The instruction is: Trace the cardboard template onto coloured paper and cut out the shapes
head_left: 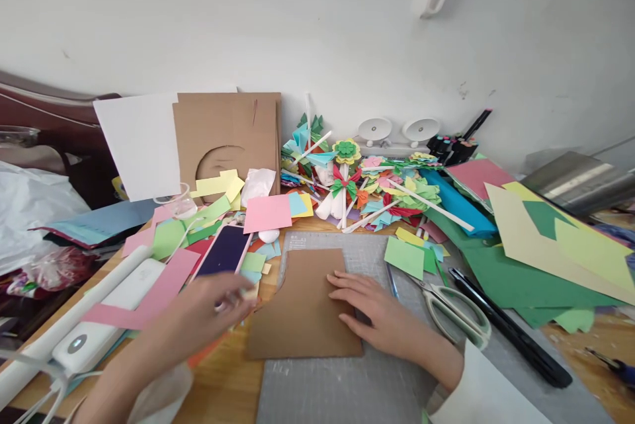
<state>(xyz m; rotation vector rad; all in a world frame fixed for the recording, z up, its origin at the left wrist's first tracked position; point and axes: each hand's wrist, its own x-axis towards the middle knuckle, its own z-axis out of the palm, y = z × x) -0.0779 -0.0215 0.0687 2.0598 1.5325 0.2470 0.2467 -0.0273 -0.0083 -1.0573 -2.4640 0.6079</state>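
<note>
A brown piece of cardboard (307,318) with a curved cut at its upper left edge lies on the grey cutting mat (307,397). My right hand (360,305) rests on its right side, fingers spread and flat. To the left of the cardboard, my left hand (223,298) hovers over paper scraps, its fingers curled together and slightly blurred. Whatever may be between those fingers is too small to make out. Just beyond it lies a phone (224,250) with a dark screen. Right of my right hand are scissors (459,315) with pale handles and a black utility knife (510,328).
Paper flowers (346,151) on white sticks pile up at the back. Larger cardboard sheets (228,123) lean on the wall. A white power strip (109,315) lies at left; green paper (526,278) and a pen (391,280) are at right.
</note>
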